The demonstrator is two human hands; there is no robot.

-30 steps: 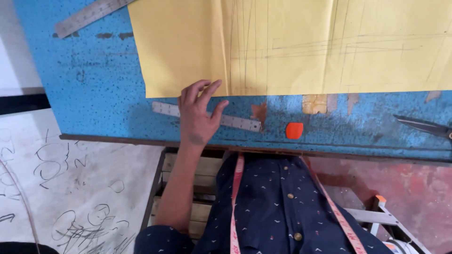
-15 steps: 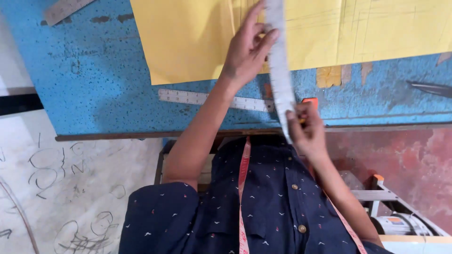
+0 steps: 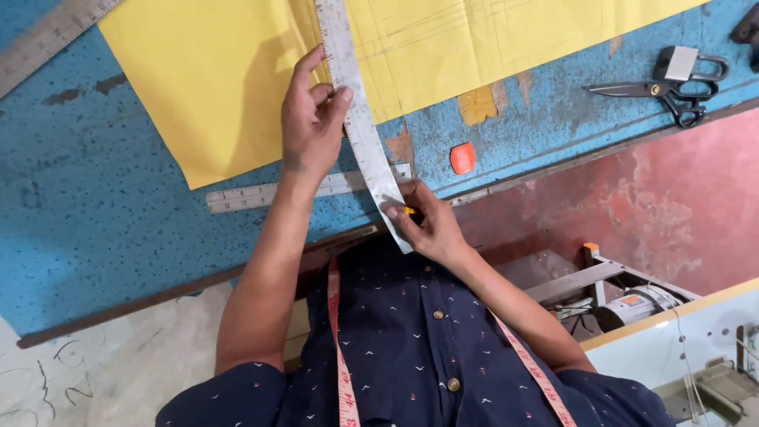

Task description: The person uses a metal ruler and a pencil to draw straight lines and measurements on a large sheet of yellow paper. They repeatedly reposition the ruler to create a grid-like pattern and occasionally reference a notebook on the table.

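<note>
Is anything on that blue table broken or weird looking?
Yes. The blue table is worn: paint has chipped off in brown patches near the orange chalk. Also, the long ruler under the left hand sticks out past the table's edge by the right hand.
</note>
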